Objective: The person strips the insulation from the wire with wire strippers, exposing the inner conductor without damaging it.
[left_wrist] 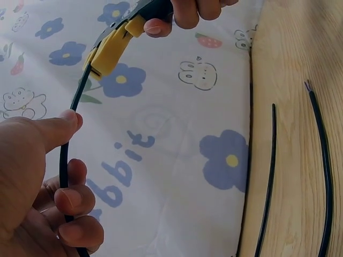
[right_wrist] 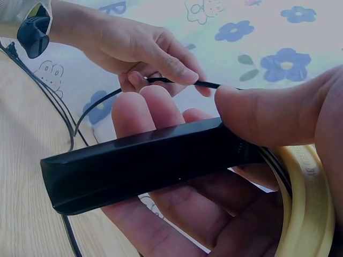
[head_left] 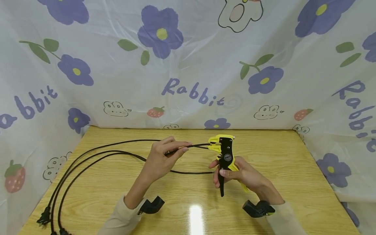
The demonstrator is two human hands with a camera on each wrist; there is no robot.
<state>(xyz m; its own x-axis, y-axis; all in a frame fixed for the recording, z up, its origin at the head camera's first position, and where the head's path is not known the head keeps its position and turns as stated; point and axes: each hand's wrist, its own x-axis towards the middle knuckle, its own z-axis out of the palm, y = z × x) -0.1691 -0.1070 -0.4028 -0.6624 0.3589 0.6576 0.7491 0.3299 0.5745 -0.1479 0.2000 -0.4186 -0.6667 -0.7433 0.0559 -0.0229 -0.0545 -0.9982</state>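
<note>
Between thumb and fingers my left hand pinches a black power cable a short way from its end. That end runs into the yellow jaws of a wire stripper, whose body is black with yellow parts. My right hand grips the stripper by its handles, the black handle lying across the fingers. The stripper stands upright above the table, jaws toward the left hand. The cable tip inside the jaws is hidden in the left wrist view.
More black cables curve over the wooden table on the left, with a plug at the lower left. One loose cable end shows thin wires. A printed cloth hangs behind the table and along its sides.
</note>
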